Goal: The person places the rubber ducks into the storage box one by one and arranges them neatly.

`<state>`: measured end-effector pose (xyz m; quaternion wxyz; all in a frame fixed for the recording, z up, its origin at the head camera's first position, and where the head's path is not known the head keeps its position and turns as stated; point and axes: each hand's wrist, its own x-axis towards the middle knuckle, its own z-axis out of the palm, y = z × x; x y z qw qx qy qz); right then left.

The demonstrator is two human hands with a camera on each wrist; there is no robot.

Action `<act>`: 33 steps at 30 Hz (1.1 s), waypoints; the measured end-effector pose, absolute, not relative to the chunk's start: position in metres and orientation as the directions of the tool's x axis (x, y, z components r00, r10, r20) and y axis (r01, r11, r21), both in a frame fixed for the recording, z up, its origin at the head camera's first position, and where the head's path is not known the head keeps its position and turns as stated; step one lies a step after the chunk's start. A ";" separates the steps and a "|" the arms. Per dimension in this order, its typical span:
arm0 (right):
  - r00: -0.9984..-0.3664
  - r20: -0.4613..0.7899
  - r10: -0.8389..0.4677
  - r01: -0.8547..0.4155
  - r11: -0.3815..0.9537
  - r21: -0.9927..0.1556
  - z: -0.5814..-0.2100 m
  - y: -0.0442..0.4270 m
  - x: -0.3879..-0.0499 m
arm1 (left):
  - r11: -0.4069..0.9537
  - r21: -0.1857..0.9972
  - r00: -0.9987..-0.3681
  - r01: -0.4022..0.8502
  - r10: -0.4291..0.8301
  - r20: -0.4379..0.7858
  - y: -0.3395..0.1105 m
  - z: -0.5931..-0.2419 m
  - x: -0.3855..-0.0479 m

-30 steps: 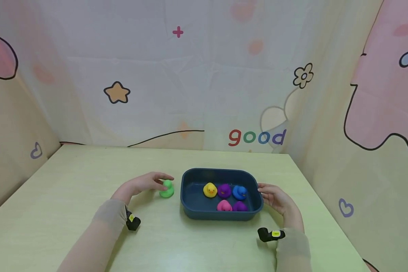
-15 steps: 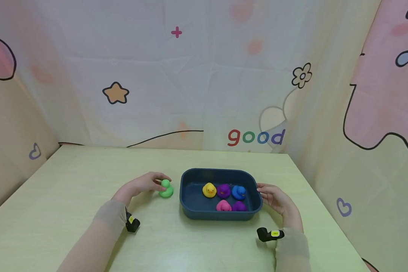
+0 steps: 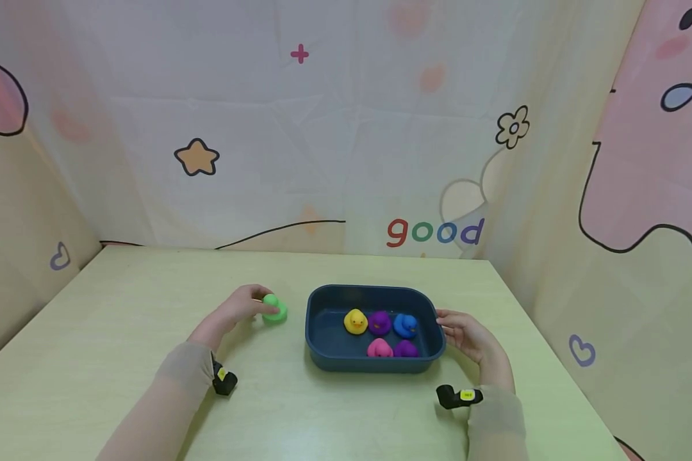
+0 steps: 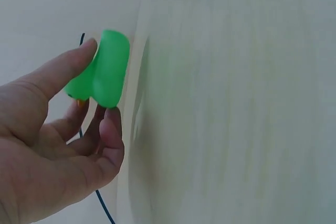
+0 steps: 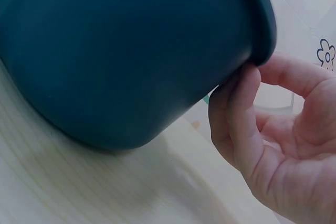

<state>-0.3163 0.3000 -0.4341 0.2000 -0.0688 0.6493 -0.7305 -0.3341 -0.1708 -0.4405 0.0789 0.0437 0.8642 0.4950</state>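
My left hand [image 3: 245,304] pinches a green rubber duck [image 3: 275,312] just left of the dark blue tub [image 3: 346,365]. In the left wrist view the thumb presses one side of the green duck [image 4: 111,69], whose underside faces the camera, with fingertips on the other side. My right hand [image 3: 469,336] holds the tub's right end by the rim. The right wrist view shows bent fingers [image 5: 242,114] under the lip of the tub [image 5: 131,51], partly hiding the contact. Inside the tub sit a yellow duck [image 3: 355,322], a blue duck [image 3: 405,326], a pink duck [image 3: 380,349] and two purple ducks [image 3: 379,323].
The pale wooden table [image 3: 150,301] carries the tub near its middle. Printed cloth walls [image 3: 300,128] stand along the back and both sides. A small black camera is strapped to each wrist.
The left hand has closed on the green duck, raised it slightly and moved it a little left and away. The tub and right hand have stayed nearly still.
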 end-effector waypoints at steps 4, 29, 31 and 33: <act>-0.914 -0.164 -0.370 0.200 -0.060 -0.978 -0.437 0.300 -0.318 | 0.480 0.875 -0.993 -0.065 0.054 -0.104 -0.168 -0.441 -0.333; -0.914 -0.134 -0.382 0.174 -0.072 -0.982 -0.444 0.304 -0.322 | 0.541 0.812 -0.976 -0.219 -0.131 -0.175 -0.154 -0.438 -0.329; -0.908 -0.107 -0.405 0.147 -0.070 -0.987 -0.445 0.306 -0.323 | 0.558 0.803 -0.978 -0.208 -0.120 -0.169 -0.153 -0.437 -0.328; -0.891 -0.073 -0.447 0.126 -0.091 -0.988 -0.447 0.308 -0.324 | 0.570 0.797 -0.980 -0.200 -0.113 -0.165 -0.151 -0.435 -0.326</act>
